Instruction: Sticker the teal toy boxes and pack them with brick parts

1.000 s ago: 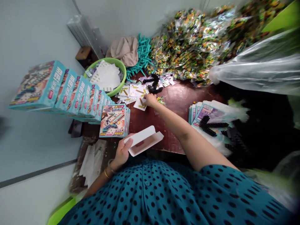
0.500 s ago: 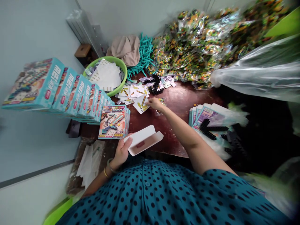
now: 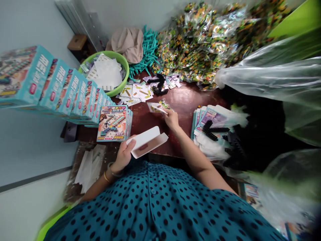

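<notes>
White card box (image 3: 145,135): smooth, matt and trough-shaped; it is sitting at 7 o'clock from the middle of the view, its shaded inside showing.
Box direction: the long axis is running from 8 to 2 o'clock; an end flap is jutting toward 2, and the open side is facing about 5.
Left hand (image 3: 124,154): its grip is clamping the box's 8 o'clock end, the thumb pressing on the pale outer face.
Printed card (image 3: 154,107): thin and flat, it is hovering just off the middle at 11 o'clock, its free end pointing toward 10.
Right hand (image 3: 172,118): its grip is closing on the card's 4 o'clock end, fingers pinching together.
Clear sachet (image 3: 167,104): crinkled and glinting, it is lying near that hand at 12 o'clock.
Leaflet pile (image 3: 137,93): loose paper is fanning out between 10 and 11.
Counter (image 3: 188,98): reddish-brown and glossy, it is carrying these heaps.
Turquoise sticks (image 3: 147,47): slim rods are tangling toward 11 to 12.
Bead bags (image 3: 200,50): shiny plastic is bulging at 1.
Black V-shaped piece (image 3: 210,130): knobbly, it is resting on flat cartons (image 3: 207,115) at 3.
</notes>
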`<state>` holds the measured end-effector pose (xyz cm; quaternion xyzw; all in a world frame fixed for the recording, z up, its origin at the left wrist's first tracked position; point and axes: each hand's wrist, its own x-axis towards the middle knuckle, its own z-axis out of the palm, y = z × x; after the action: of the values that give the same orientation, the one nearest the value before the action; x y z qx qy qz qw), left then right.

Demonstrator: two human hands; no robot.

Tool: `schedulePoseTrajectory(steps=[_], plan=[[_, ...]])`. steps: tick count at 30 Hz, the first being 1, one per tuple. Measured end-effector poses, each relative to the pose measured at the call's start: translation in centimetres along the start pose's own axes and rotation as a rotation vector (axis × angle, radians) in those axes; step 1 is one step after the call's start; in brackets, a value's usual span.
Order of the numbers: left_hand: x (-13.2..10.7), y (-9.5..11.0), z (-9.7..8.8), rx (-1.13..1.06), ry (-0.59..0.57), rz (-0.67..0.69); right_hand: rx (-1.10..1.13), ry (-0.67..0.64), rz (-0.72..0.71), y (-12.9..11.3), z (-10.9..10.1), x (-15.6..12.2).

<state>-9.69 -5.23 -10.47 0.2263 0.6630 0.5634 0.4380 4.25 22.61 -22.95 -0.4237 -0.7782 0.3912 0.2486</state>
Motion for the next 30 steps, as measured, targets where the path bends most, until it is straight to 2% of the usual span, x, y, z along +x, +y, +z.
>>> schedulePoseTrajectory(steps=[3, 7, 10, 12, 14, 17, 19, 21, 23, 25, 28, 30], plan=[[-0.3, 0.3, 0.6, 0.016, -0.036, 0.035, 0.134, 0.148, 0.009, -0.7, -1.1, 0.1], [0.1, 0.4, 1.0, 0.007, 0.002, 0.041, 0.328, 0.163, 0.162, -1.4, -4.2, -0.4], [1.4, 0.2, 1.0, -0.012, 0.051, 0.037, 0.411, 0.178, 0.051, -2.0, -7.3, -1.1], [2.3, 0.2, 1.2, -0.021, 0.067, 0.036, 0.398, 0.176, -0.024, -2.5, -8.3, -1.3], [2.9, 0.3, 1.5, -0.027, 0.068, 0.060, 0.367, 0.132, -0.009, -3.1, -7.6, -0.9], [2.9, 0.6, 2.1, -0.012, 0.033, 0.104, 0.330, 0.064, 0.117, -4.0, -4.2, 0.8], [2.5, 0.9, 2.4, 0.004, 0.002, 0.115, 0.315, 0.079, 0.148, -4.5, -1.8, 2.5], [2.0, 1.1, 2.5, 0.012, -0.007, 0.121, 0.302, 0.144, 0.078, -4.9, -0.9, 4.0], [1.8, 1.1, 2.3, 0.010, 0.023, 0.114, 0.238, 0.199, -0.052, -5.2, -2.2, 4.7], [2.1, 1.0, 1.9, -0.019, 0.088, 0.088, 0.100, 0.186, -0.191, -5.5, -5.2, 4.1], [3.2, 0.6, 1.6, -0.111, 0.143, 0.040, -0.156, -0.001, -0.362, -6.7, -10.0, 0.5], [4.0, 0.6, 1.6, -0.166, 0.120, 0.026, -0.283, -0.177, -0.466, -8.0, -11.3, -2.7]])
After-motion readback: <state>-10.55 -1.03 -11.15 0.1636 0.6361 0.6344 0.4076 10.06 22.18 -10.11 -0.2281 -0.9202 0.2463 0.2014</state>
